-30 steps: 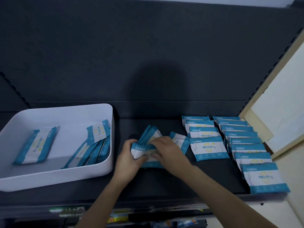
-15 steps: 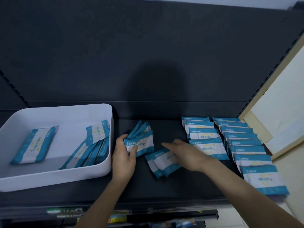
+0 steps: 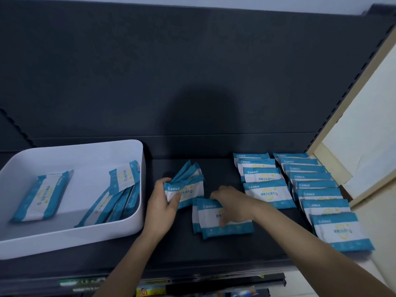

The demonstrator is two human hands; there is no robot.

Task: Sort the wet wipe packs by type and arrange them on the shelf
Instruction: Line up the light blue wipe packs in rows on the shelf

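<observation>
I am looking down at a dark shelf [image 3: 214,254] with a dark back panel. The white bin [image 3: 64,243] sits at its left end, and I place everything from it.

Farthest right of the bin, two rows of blue-and-white wet wipe packs lie flat and overlapping, running back to front. These are the longer outer row [image 3: 317,189] and, one step nearer the bin, a shorter inner row [image 3: 265,189].

Inside the bin, one flat pack [image 3: 42,196] lies towards its left wall. Several leaning packs [image 3: 120,196] stand against its right wall.

Just right of the bin, the left hand [image 3: 160,209] grips a fan of packs [image 3: 188,185], with the thumb across the front one. A little farther right, the right hand [image 3: 233,204] lies over two loose packs [image 3: 222,224] flat on the shelf. Blur keeps me from telling whether its fingers pinch the top one or only press on it.

My judgement is that sorting is partway, with this handful being dealt out. The next move calls for carrying the loose packs right, to the front of the inner row, and overlapping them square with it.

Open shelf lies between the bin and the inner row, and in front of that row. The front pack of the outer row sits close to the shelf's front edge, so I would slide gently and hold my forearm off it.
</observation>
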